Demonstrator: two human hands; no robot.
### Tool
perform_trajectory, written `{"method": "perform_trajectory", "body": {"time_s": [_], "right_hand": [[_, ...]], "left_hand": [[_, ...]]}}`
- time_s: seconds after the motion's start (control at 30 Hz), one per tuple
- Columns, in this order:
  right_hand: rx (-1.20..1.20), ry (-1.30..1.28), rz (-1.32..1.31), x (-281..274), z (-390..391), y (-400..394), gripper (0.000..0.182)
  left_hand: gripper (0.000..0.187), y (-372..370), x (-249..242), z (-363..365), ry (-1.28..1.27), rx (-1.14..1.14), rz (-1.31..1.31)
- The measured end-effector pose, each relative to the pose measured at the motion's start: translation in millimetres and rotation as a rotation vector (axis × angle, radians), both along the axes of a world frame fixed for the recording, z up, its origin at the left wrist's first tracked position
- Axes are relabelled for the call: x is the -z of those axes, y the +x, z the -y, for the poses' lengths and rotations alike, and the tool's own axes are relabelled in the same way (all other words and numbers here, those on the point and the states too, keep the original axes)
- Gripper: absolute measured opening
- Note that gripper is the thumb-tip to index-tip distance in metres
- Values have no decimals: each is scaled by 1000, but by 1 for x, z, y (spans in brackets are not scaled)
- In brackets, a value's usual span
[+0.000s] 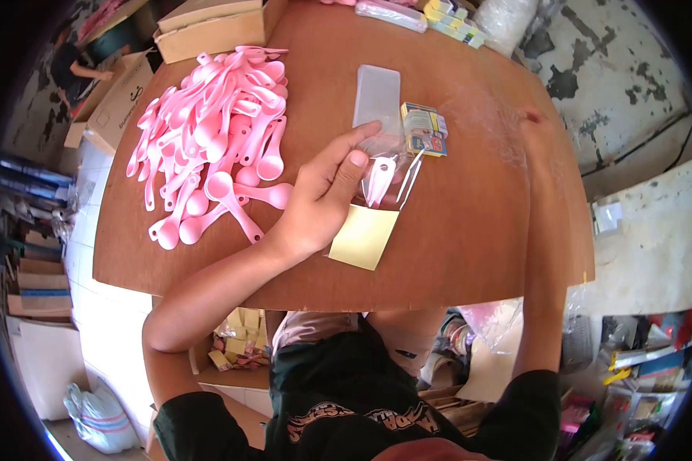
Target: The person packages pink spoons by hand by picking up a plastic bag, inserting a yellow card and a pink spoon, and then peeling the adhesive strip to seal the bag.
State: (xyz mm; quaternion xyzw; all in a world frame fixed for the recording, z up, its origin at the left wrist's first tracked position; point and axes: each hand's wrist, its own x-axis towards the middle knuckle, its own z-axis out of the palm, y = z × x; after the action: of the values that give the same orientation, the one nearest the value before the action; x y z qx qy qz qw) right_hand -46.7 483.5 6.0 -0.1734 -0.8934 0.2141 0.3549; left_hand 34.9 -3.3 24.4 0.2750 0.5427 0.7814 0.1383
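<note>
My left hand (327, 188) is closed, thumb and fingers pinching a clear plastic bag (409, 178) over the table. Inside the bag shows the pale pink handle of a measuring spoon (379, 178), with a hole at its end. A plain yellow card (365, 237) lies just below it, overlapping the bag's lower part. Beyond the fingers lies a stack of clear plastic sleeves (377, 88), beside a small stack of printed cards (424, 129). My right hand (537, 131) is at the table's right side, smeared by motion, near thin clear plastic film (480, 115).
A big heap of pink measuring spoons (215, 123) covers the left of the wooden table (469, 238). A cardboard box (211, 34) stands at the back left. Plastic-wrapped packs (392, 14) line the far edge. Another person (73, 69) is at far left. Below the table is an open box of yellow pieces (242, 334).
</note>
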Motion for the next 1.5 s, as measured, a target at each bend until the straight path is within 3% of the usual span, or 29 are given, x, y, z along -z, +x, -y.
{"method": "perform_trajectory", "body": {"time_s": [0.03,0.1,0.17,0.23,0.3,0.43,0.5,0.53,0.6,0.63,0.67,0.73,0.83,0.97,1.0,1.03,1.07,1.13,1.17,1.23,1.4,1.5], "right_hand": [[-24,17,1,-12,20,0,28],[-76,-198,-147,-33,91,35,19],[-457,-345,-96,-37,129,47,17],[-720,-475,228,-75,215,83,16],[-931,-645,310,-76,261,104,18],[-952,-726,233,-74,306,111,14],[-950,-241,-119,-94,311,110,9],[-954,-243,-122,-98,309,105,9],[-957,12,-373,-106,301,87,8],[-977,-91,-186,-108,303,84,8],[-969,-91,-191,-108,302,86,8],[-913,-69,-323,-107,301,85,8],[-888,-137,-92,-98,297,82,8],[-921,-45,-159,-104,297,91,8],[-960,-164,-39,-105,300,96,9],[-991,-284,80,-105,302,100,9],[-988,-286,80,-103,301,102,9],[-938,-641,226,-95,298,103,15],[-939,-641,226,-91,295,103,15],[-898,-972,257,-78,287,103,21],[-895,-1018,278,-40,277,113,22],[-903,-1013,282,-27,271,114,21]], "left_hand": [[44,-1,0,2,-39,-17,-65],[44,0,3,-1,40,-10,-3],[44,-1,7,-3,101,21,57],[46,-5,12,-2,9,-50,-89],[47,-3,12,-2,-11,-55,-101],[54,2,-2,4,-122,-86,-260],[60,3,0,-1,9,-106,-291],[66,3,1,-2,144,-124,-316],[77,-5,2,4,54,-187,-390],[77,-6,3,4,-29,-283,-445],[77,-8,2,4,-113,-372,-506],[78,-11,1,7,-183,-368,-551],[79,-5,1,7,-283,-339,-538],[76,-5,6,1,-290,-321,-559],[76,-4,4,1,-291,-319,-559],[73,-3,1,2,-251,-172,-432],[71,-2,-1,2,-210,-27,-302],[65,-2,2,2,-196,72,-189],[59,-3,3,2,-181,169,-77],[56,-1,6,-2,-167,149,-51],[51,-4,14,-6,-161,128,-23],[39,-1,16,-10,-128,92,-26]]}}
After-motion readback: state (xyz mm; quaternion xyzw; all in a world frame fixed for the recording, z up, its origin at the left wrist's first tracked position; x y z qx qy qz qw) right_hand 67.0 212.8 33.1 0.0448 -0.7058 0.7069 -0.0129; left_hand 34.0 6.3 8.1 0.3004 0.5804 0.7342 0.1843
